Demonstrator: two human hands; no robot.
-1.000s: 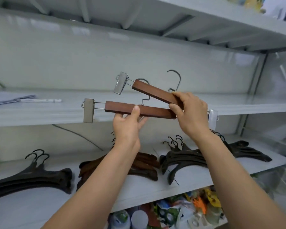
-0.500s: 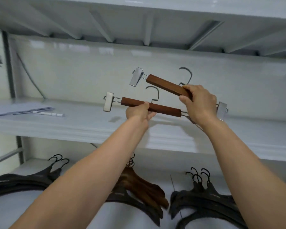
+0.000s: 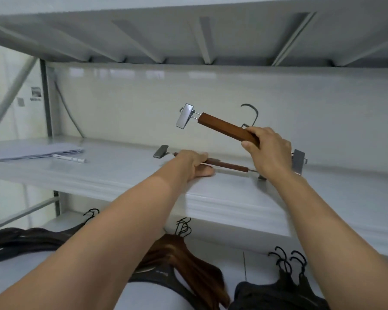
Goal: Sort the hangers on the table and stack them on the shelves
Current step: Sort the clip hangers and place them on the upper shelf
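Observation:
Two brown wooden clip hangers with metal clips are at the middle shelf (image 3: pixel 112 168). My left hand (image 3: pixel 194 163) grips the lower clip hanger (image 3: pixel 230 165), which lies low on the shelf surface. Its left clip points away from me. My right hand (image 3: pixel 270 151) grips the right end of the upper clip hanger (image 3: pixel 224 127), held tilted in the air above the shelf, its hook up and its left clip raised.
Papers (image 3: pixel 29 152) and a white pen (image 3: pixel 68 158) lie on the left of the middle shelf. On the shelf below sit piles of black hangers (image 3: pixel 25 239), brown hangers (image 3: pixel 188 262) and more black hangers (image 3: pixel 285 287). Another shelf hangs close overhead.
My left hand has lowered its clip hanger from the air down onto the middle shelf. The right hand stays raised with its hanger. The view has tilted upward toward the shelf.

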